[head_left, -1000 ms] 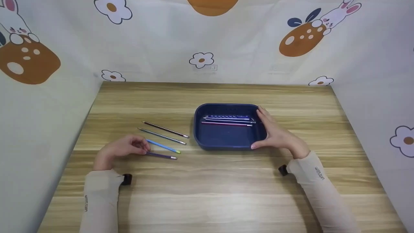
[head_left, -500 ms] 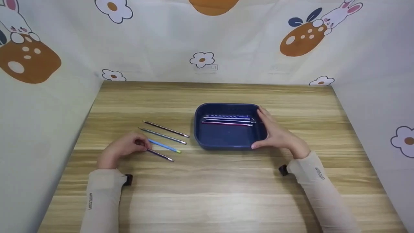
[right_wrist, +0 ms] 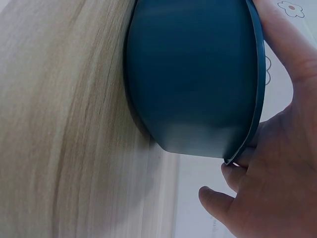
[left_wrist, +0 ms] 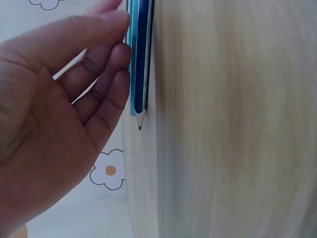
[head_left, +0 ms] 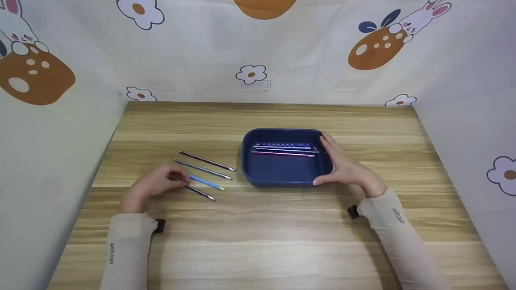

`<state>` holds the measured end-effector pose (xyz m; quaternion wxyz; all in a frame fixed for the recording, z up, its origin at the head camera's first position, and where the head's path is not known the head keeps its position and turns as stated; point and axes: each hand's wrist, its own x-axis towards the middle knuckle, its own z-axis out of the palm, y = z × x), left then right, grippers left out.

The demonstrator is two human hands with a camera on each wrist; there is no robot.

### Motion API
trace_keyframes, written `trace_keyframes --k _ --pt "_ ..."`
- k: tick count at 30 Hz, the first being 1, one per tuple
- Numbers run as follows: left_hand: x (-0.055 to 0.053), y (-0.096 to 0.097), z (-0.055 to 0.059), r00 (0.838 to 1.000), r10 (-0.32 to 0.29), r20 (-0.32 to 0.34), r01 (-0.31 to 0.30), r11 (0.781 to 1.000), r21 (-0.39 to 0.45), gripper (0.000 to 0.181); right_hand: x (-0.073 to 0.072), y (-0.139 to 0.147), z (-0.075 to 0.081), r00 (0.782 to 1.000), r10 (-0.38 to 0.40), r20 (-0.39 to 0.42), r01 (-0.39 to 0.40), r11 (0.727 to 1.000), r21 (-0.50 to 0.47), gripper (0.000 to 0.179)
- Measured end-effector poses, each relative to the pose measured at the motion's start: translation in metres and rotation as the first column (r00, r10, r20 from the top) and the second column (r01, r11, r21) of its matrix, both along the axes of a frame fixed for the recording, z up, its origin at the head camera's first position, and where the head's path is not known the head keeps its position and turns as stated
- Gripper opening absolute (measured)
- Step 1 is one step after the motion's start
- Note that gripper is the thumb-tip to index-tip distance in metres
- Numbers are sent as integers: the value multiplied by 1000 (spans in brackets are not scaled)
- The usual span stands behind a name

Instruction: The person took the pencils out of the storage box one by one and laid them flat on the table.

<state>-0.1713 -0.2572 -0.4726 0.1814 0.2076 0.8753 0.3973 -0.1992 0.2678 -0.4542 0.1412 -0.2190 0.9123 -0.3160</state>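
In the head view, my left hand (head_left: 159,183) pinches a dark blue pencil (head_left: 200,193) with thumb and fingertips around its left part. Its eraser end points right and toward me. The left wrist view shows the sharpened tip of this pencil (left_wrist: 141,84) beside the fingertips. Just beyond it lies a light blue pencil (head_left: 207,183), its left end hidden by the hand. My right hand (head_left: 347,167) holds the right end of a navy plastic box (head_left: 282,172), thumb at the near corner and fingers at the far one. Several pencils (head_left: 282,154) lie inside the box, toward its far wall.
Two more pencils, one grey-blue (head_left: 203,169) and one dark (head_left: 206,160), lie slanted on the wooden table (head_left: 258,233) left of the box. A printed curtain (head_left: 193,52) encloses the table's back and sides.
My left hand has shifted slightly right and away from me. The dark pencil has turned, its eraser end swinging a little toward me and left. The right hand and the box stay in place.
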Motion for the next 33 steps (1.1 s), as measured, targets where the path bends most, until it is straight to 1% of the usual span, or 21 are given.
trace_keyframes --k 2,8,14,18,23,25,30,33 --pt "0 1 -1 1000 0 3 0 999 34 9 0 0 0 1000 0 -6 0 1000 0 132" --pt "-1 3 -3 1000 25 13 -26 997 69 15 0 0 0 1000 0 -14 0 1000 2 133" --pt "-1 7 -5 999 28 44 -33 992 120 22 -1 0 -1 1000 3 -23 -2 1000 12 133" --pt "-1 10 -4 997 37 63 -47 987 152 25 -1 0 -1 1000 2 -25 -2 1000 18 133" --pt "1 15 -1 997 54 63 -65 982 176 23 -1 0 -1 1000 2 -21 -2 1000 11 134" --pt "0 17 0 998 52 46 -60 980 189 22 -1 0 -1 1000 3 -22 -3 1000 8 134" --pt "-4 25 4 1000 16 -26 -10 974 226 23 0 1 -1 1000 4 -13 -5 1000 -1 132" --pt "-6 31 6 999 0 -51 12 974 227 24 0 0 -1 1000 4 -8 -4 1000 0 131"
